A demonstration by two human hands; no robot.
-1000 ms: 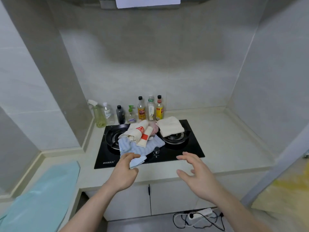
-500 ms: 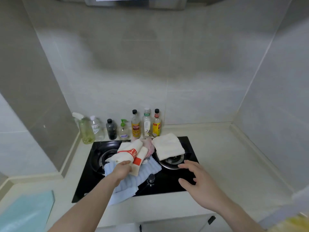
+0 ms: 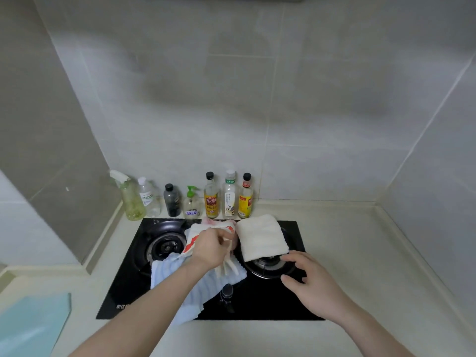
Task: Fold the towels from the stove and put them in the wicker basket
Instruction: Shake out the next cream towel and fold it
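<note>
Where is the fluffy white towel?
In the head view, the folded white towel lies over the stove's right burner, just beyond the right hand.

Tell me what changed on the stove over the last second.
The left hand let go of the blue towel, reached forward and gripped the red-and-white towel. The right hand moved forward over the stove, open. The cream towel stayed put.
</note>
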